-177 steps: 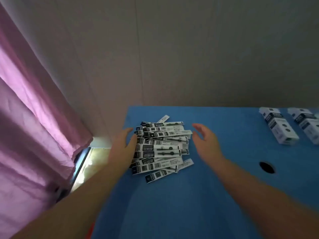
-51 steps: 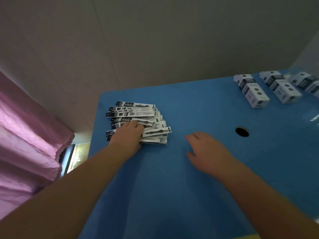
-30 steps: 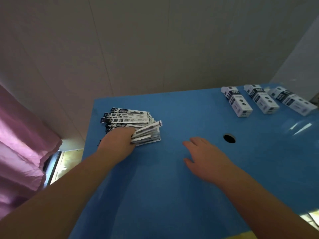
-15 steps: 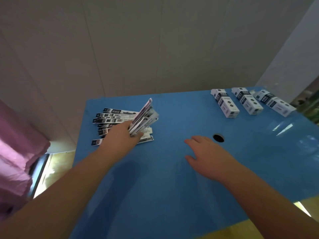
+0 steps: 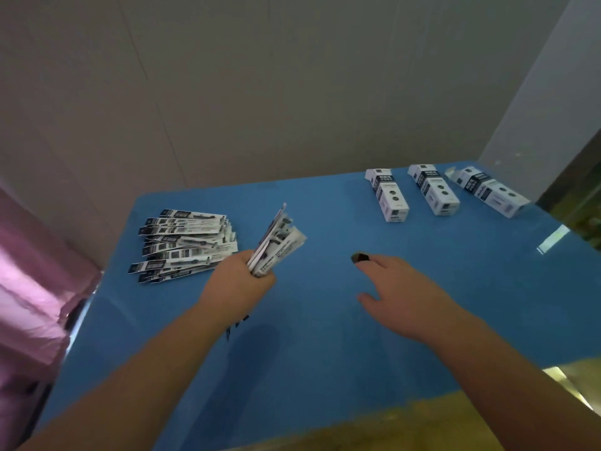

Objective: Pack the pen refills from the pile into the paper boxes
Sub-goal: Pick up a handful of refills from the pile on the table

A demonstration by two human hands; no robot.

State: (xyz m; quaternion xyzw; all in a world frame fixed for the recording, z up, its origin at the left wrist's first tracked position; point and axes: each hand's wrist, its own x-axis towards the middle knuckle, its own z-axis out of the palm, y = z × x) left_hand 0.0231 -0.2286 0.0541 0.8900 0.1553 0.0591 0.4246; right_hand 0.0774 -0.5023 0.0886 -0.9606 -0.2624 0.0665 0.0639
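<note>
On the blue worktop (image 5: 312, 336), her left hand (image 5: 239, 284) grips a fan of pen refills (image 5: 276, 244), the pile (image 5: 185, 244) at nine o'clock. Right hand (image 5: 403, 294) hovers spread; three paper boxes (image 5: 432, 193) at one o'clock.

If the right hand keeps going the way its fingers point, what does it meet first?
The right hand points away and slightly left, its fingertips at the dark round hole in the blue table. Beyond that the way looks free; the white paper boxes probably lie just right of that line.
</note>
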